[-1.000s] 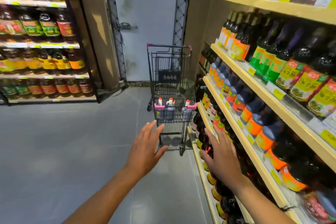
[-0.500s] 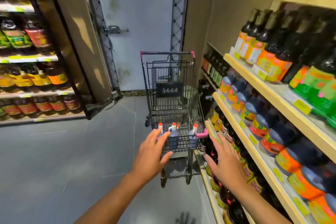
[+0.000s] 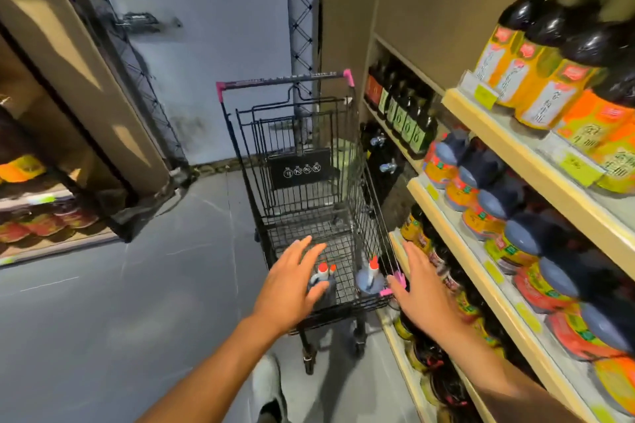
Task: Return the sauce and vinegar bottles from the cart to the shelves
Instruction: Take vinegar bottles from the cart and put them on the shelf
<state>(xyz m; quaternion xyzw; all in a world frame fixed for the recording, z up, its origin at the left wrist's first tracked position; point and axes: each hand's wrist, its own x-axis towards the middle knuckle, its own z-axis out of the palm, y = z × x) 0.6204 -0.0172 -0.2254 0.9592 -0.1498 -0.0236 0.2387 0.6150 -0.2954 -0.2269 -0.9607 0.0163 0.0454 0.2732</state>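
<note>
The fingers (image 3: 302,251) of the left hand (image 3: 292,288) are spread wide and nothing is held in them; they are stretched forward over the near end of the black wire shopping cart with pink corner caps (image 3: 302,161), and whether the palm already touches a cap below cannot be told. The fingers (image 3: 414,259) of the right hand (image 3: 421,295) are likewise splayed and empty, held just outside the cart's right rim beside its pink corner. The things to be returned stand upright in the cart's near end: a pair of dark bottles with red-and-white caps (image 3: 324,280) just under and ahead of the left palm, partly covered by it, and a blue-shouldered bottle with a red-and-white spout (image 3: 369,276) near the right corner, between the two hands. Their long axes are vertical, so a grasp from above round the neck seems to be called for. The left hand is judged nearer to the pair, while the single bottle lies a little closer to the right hand, across the wire rim. To the right, the pale wooden shelves (image 3: 481,216) are packed with similar blue-capped and dark bottles; the proper gap for the returns cannot be made out.
</note>
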